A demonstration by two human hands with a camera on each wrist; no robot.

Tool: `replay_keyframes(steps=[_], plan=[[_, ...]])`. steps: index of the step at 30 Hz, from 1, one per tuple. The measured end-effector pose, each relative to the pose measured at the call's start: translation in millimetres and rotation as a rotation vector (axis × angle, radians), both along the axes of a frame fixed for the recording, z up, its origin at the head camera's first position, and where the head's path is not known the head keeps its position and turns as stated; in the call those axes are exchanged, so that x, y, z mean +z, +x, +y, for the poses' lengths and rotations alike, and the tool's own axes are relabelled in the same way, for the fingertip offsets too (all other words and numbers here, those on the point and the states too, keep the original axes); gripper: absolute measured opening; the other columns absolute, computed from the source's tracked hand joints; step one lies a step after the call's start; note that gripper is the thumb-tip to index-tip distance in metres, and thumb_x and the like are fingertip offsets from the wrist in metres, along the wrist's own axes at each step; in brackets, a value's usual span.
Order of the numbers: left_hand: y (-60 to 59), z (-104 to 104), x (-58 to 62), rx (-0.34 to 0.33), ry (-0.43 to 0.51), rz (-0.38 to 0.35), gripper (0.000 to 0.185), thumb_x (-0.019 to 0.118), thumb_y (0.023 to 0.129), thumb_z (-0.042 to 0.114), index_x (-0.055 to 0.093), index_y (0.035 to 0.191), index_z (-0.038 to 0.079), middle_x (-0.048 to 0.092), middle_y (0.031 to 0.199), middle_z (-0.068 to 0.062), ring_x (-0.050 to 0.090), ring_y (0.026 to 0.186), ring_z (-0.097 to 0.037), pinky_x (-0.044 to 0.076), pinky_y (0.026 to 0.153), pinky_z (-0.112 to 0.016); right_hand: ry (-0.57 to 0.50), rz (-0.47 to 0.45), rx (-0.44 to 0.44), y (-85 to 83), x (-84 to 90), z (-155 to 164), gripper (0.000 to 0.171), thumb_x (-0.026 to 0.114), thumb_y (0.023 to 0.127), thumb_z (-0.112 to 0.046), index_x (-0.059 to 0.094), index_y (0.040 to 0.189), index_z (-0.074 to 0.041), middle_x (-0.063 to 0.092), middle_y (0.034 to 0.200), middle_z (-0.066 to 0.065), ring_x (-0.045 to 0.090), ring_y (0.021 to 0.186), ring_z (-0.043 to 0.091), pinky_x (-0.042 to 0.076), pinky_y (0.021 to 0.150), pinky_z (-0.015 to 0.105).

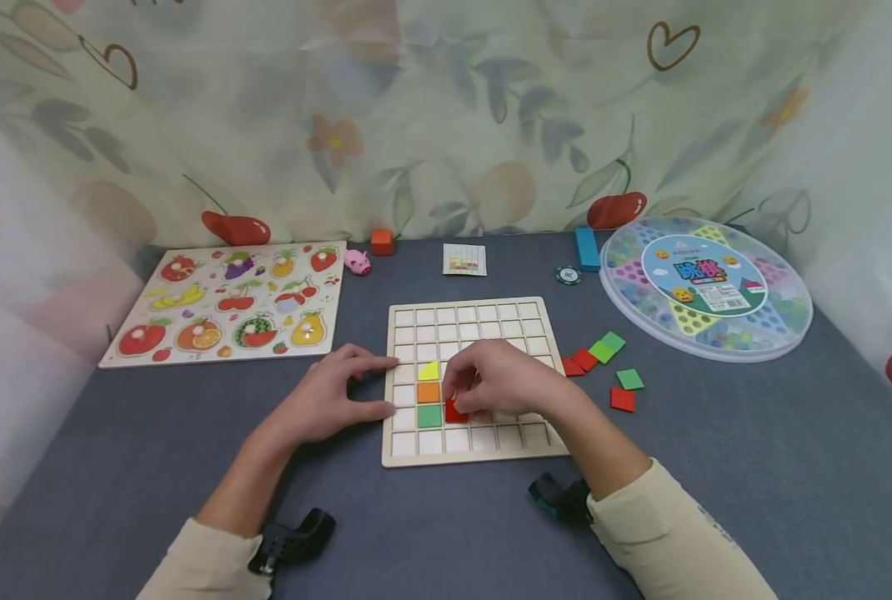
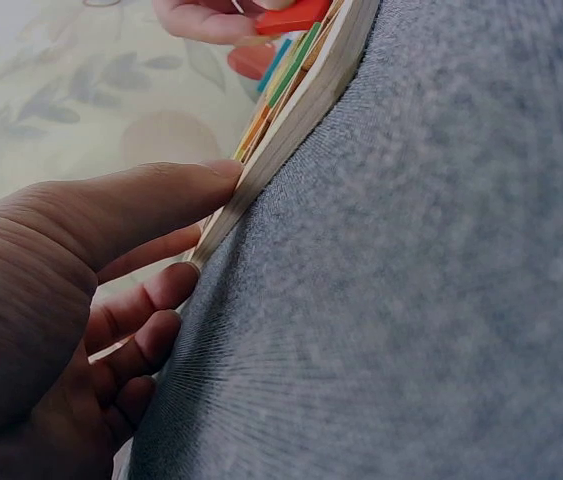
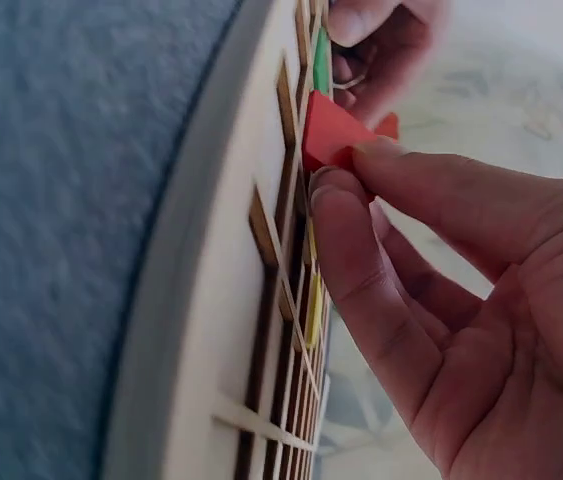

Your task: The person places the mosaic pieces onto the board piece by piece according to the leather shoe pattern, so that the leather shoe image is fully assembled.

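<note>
A wooden grid board (image 1: pixel 476 462) lies on the dark cloth. My left hand (image 1: pixel 326 396) steadies its left edge, thumb and fingertips touching the wood; the left wrist view shows the thumb (image 2: pixel 161 200) against the rim. Between thumb and fingers, my right hand (image 1: pixel 502 379) pinches a red square tile (image 3: pixel 333 135), tilted over the grid just right of a green tile (image 1: pixel 429 416). An orange tile (image 1: pixel 428 392) and a yellow tile (image 1: pixel 428 371) sit in the cells above the green one. Cells under my right hand are partly hidden.
Loose red tiles (image 1: pixel 622 400) and green tiles (image 1: pixel 630 379) lie right of the board. Behind it are a small pattern card (image 1: pixel 464 260), an orange block (image 1: pixel 382 242), a pink pig (image 1: pixel 358 262), a poker chip (image 1: pixel 568 275) and a blue block (image 1: pixel 587 250). A fruit board (image 1: pixel 224 304) and round game box (image 1: pixel 704 287) flank them.
</note>
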State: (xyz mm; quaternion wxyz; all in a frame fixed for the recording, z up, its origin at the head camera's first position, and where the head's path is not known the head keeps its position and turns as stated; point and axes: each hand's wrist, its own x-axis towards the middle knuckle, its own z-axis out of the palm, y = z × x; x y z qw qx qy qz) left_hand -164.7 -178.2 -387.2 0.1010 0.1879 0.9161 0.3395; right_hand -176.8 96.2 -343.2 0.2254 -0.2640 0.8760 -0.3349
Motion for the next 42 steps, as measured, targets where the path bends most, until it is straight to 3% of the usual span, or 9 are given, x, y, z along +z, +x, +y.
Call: replay_keyframes(steps=[11, 16, 27, 35, 42], plan=[[-0.5, 3.2, 2.1, 0.012, -0.017, -0.019, 0.061, 0.082, 0.088, 0.04, 0.064, 0.143, 0.022, 0.057, 0.128, -0.009, 0.053, 0.115, -0.028, 0.044, 0.094, -0.045, 0.16, 0.117, -0.014, 10.1, 0.4, -9.4, 0.015, 0.076, 0.088, -0.005, 0.08, 0.087, -0.019, 0.065, 0.075, -0.005, 0.057, 0.076, 0.015, 0.048, 0.07, 0.031], [-0.5, 3.8, 2.2, 0.008, -0.019, -0.014, 0.061, 0.082, 0.088, 0.04, 0.064, 0.143, 0.022, 0.057, 0.128, -0.009, 0.053, 0.114, -0.028, 0.044, 0.093, -0.044, 0.117, 0.14, -0.02, 10.8, -1.5, 1.3, 0.013, 0.076, 0.088, -0.007, 0.079, 0.089, -0.02, 0.066, 0.08, -0.006, 0.059, 0.079, 0.015, 0.049, 0.072, 0.032], [1.2, 0.5, 0.5, -0.005, 0.001, 0.009, 0.062, 0.083, 0.088, 0.04, 0.064, 0.143, 0.02, 0.058, 0.126, -0.009, 0.054, 0.114, -0.026, 0.046, 0.094, -0.045, 0.005, 0.106, -0.096, 12.5, 1.8, 50.0, 0.008, 0.077, 0.091, -0.012, 0.079, 0.094, -0.018, 0.071, 0.087, -0.005, 0.061, 0.081, 0.016, 0.051, 0.074, 0.033], [1.2, 1.4, 2.5, 0.001, -0.019, 0.01, 0.062, 0.083, 0.087, 0.039, 0.064, 0.143, 0.02, 0.058, 0.126, -0.009, 0.055, 0.113, -0.026, 0.046, 0.093, -0.044, 0.034, 0.078, -0.177, 17.0, 1.0, 107.0, 0.011, 0.077, 0.092, -0.015, 0.078, 0.102, -0.013, 0.071, 0.088, -0.002, 0.059, 0.078, 0.016, 0.05, 0.07, 0.032], [0.8, 2.5, 1.4, 0.005, -0.024, 0.005, 0.062, 0.083, 0.087, 0.039, 0.064, 0.143, 0.02, 0.058, 0.127, -0.009, 0.055, 0.113, -0.027, 0.046, 0.093, -0.044, 0.088, 0.073, -0.237, 22.5, 4.7, 147.3, 0.019, 0.08, 0.091, -0.02, 0.077, 0.108, -0.014, 0.071, 0.1, 0.0, 0.059, 0.078, 0.016, 0.05, 0.068, 0.031]])
